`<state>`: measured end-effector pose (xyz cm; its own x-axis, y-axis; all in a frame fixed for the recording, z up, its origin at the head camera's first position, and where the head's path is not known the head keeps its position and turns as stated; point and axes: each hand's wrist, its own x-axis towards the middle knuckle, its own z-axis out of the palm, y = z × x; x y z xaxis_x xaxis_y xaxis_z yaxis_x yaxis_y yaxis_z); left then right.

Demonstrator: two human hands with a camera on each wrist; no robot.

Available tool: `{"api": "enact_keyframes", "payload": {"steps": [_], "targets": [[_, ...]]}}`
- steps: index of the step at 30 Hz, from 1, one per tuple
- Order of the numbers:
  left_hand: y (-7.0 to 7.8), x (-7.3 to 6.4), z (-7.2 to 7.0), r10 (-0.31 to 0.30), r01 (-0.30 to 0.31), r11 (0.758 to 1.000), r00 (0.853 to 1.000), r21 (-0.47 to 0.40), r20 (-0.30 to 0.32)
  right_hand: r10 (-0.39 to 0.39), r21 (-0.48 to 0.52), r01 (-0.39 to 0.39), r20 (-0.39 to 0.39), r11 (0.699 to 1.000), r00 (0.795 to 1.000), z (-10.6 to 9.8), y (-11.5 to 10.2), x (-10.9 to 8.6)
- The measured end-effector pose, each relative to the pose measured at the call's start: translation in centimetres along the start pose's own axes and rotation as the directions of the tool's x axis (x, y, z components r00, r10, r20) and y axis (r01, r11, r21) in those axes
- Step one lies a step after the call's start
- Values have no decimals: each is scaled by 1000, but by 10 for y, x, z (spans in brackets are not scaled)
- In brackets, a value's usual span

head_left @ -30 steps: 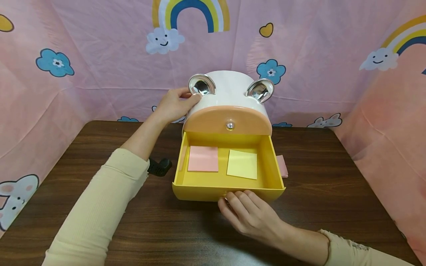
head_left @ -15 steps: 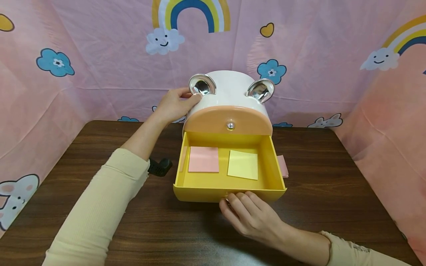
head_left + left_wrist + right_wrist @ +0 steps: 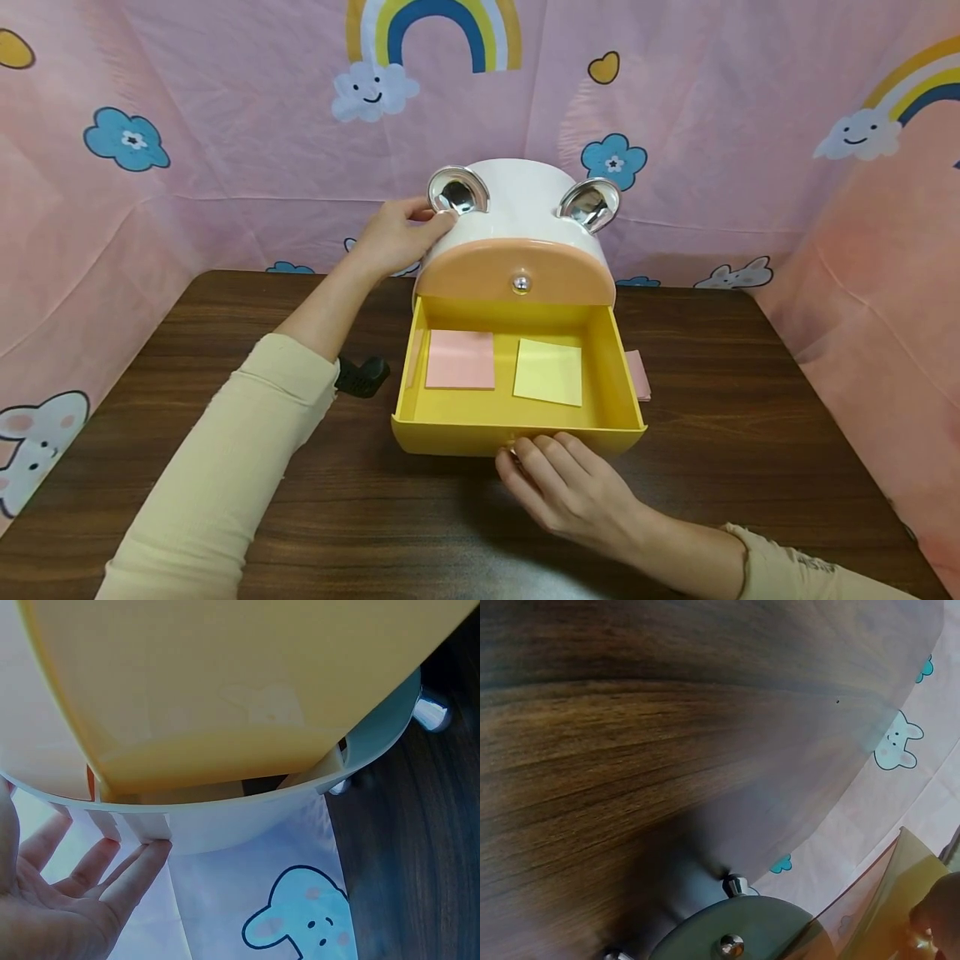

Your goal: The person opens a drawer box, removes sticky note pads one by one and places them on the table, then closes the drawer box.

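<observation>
Our left hand (image 3: 401,237) rests, fingers nearly straight, on the white case (image 3: 521,200), apparently to steady it; our right hand (image 3: 570,496) pinches the knob (image 3: 924,943) of the yellow drawer (image 3: 450,440), which juts out, baring 2 note pads (1 pink (image 3: 461,360), 1 pale yellow (image 3: 547,372)) lying apart inside; another pink pad (image 3: 637,375), partly hidden, sits right of the drawer on our dark wooden table (image 3: 750,417); printed pink cloth (image 3: 262,67) surrounds us.

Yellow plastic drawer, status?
Left hand touching rounded white plastic cabinet; right hand gripping drawer front. Drawer open, pink paper square, yellow paper square inside. Nothing visibly blocking it.
</observation>
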<state>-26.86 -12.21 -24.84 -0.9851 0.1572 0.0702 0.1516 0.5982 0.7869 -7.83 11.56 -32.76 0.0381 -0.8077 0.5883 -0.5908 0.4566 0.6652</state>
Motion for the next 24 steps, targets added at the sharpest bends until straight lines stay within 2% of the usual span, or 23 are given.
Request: {"api": "enact_keyframes", "payload": {"steps": [11,18,24], "targets": [[-1,1,1,5,-5,1000,1000,5,-11,11,11,-11,25,1000,1000,-1,0,1],[0,0,0,5,-5,1000,1000,-8,-5,-3,50,-1,77,999,997,-8,5,8],[-1,0,0,2,-2,1000,1000,-6,-4,12,107,-22,97,994,995,-18,15,19]]}}
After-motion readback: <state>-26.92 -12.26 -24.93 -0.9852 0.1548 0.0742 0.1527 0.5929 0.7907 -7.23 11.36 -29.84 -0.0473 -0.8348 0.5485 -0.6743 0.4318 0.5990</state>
